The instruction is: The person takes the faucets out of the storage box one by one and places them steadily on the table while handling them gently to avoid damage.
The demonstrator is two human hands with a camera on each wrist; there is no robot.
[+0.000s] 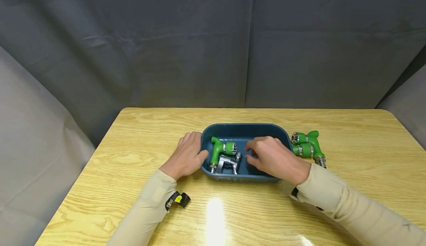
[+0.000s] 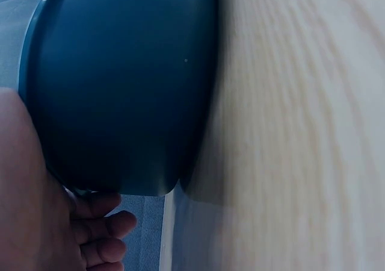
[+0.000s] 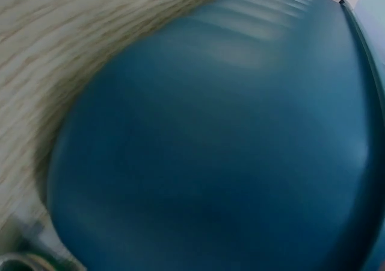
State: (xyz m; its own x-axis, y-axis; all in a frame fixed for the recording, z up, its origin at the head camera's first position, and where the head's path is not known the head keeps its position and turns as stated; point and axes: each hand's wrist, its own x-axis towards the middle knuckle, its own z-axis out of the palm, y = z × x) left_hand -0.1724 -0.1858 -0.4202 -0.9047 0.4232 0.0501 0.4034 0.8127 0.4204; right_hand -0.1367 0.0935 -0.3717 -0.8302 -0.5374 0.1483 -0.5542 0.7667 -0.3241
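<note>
A dark blue plastic tub [image 1: 243,177] stands on the table. My left hand [image 1: 188,155] holds its left end, thumb hooked over the rim and fingers along the outside; in the left wrist view the fingertips [image 2: 123,223] reach past the tub's corner. Inside, at the left, lie a green tap [image 1: 217,150] with a ribbed collar and a small chrome tap [image 1: 229,162]. Over the right half of the tub hovers my right hand [image 1: 271,157], fingers bent, thumb apart from them, and no object visible between. The right wrist view shows mostly the tub's outer wall [image 3: 210,132].
Right of the tub, two more green taps lie close together on the wooden table [image 1: 359,146], one a green tap [image 1: 314,142] with a metal nozzle, the other a partly covered tap [image 1: 306,150]. Behind the table hangs a dark grey curtain [image 1: 183,53].
</note>
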